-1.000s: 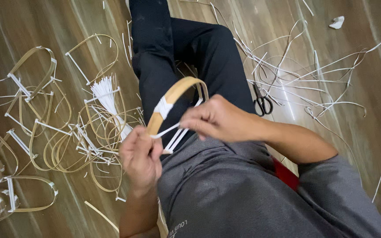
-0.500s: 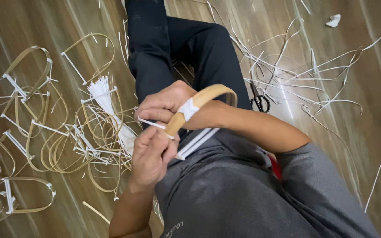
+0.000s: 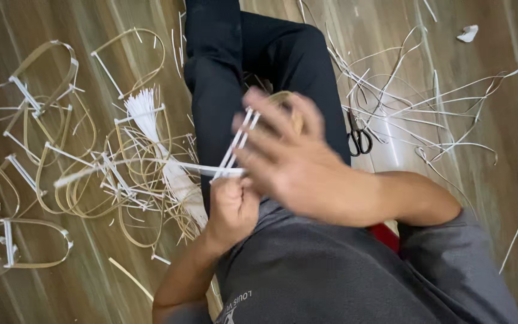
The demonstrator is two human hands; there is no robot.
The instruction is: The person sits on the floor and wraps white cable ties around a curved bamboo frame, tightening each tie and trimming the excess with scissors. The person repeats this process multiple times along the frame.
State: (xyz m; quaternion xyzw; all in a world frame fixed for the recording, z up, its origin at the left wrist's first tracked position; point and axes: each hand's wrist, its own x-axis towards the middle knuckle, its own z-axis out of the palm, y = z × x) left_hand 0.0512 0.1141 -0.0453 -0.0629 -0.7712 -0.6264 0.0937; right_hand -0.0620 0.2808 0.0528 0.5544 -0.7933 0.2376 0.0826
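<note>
I sit on a wooden floor with my black-trousered legs (image 3: pixel 235 54) stretched out. My left hand (image 3: pixel 232 209) is a fist closed around thin white strips (image 3: pixel 239 139) that run up and left from it. My right hand (image 3: pixel 292 157) is blurred, its back toward me and fingers spread. It covers a tan bamboo loop (image 3: pixel 282 96), of which only a small arc shows past the fingertips. The white strips reach up to the right hand's fingertips.
Many bent bamboo loops with white ties (image 3: pixel 61 174) lie on the floor at left, with a bundle of white strips (image 3: pixel 144 108) among them. Black-handled scissors (image 3: pixel 360 141) lie right of my leg. Loose thin strips (image 3: pixel 439 111) spread at right, with a white scrap (image 3: pixel 467 33) beyond.
My right hand has swung over the bamboo loop, hiding most of it. The white strips are now pulled taut between both hands. My left hand stayed near my lap.
</note>
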